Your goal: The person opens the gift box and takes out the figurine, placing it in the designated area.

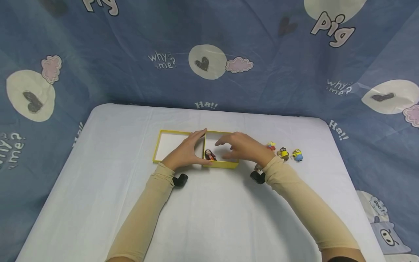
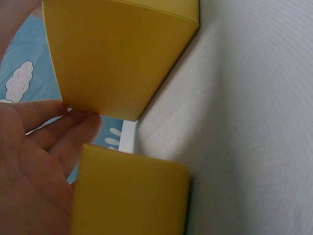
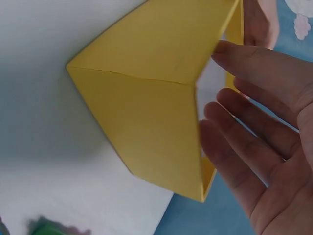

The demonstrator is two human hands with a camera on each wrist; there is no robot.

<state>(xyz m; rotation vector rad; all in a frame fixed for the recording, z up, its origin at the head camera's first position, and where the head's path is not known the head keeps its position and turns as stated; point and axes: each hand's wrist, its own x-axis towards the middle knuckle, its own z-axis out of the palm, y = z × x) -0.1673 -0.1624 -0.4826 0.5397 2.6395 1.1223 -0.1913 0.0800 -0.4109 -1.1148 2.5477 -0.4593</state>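
Observation:
Two shallow yellow-edged boxes with white insides lie side by side in the head view: the left box (image 1: pixel 157 147) and the right box (image 1: pixel 222 165). A small figurine (image 1: pixel 210 155) with long dark hair and red clothing lies in the right box's near left corner. My left hand (image 1: pixel 187 151) grips that box at its left end, thumb on the near wall, fingertips (image 2: pixel 90 122) at the far corner. Over the right box's right side hovers my right hand (image 1: pixel 243 147), fingers spread and loosely bent, holding nothing; the right wrist view shows them beside the box's yellow wall (image 3: pixel 142 122).
Right of the boxes stand a yellow-and-brown minion figure (image 1: pixel 283 154), a yellow-and-blue minion figure (image 1: pixel 298 155) and a red-and-yellow figure (image 1: pixel 270 145). Another small figure (image 1: pixel 258 167) is partly hidden by my right wrist. A white cloth covers the table (image 1: pixel 209 218); blue printed fabric (image 1: pixel 131 72) hangs behind.

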